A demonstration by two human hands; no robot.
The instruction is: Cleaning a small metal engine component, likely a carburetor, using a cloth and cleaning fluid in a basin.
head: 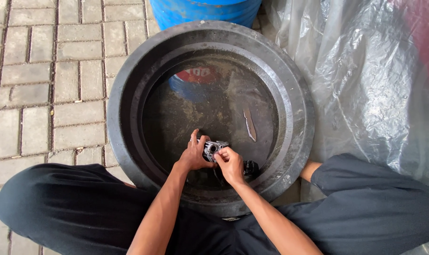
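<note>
A small silver metal engine part [213,149] is held low in a big round black tub [129,94], near its front wall. It is gripped by the left hand [194,155] and the right hand [230,164], both curled shut around it. A knife [249,124] lies flat in the tub just beyond, and a blue barrel [205,10] stands behind the tub on the brick floor [44,71].

Both hands, left hand [193,155] and right hand [231,165], grip a small metal part [212,148] over a black basin [124,94].
</note>
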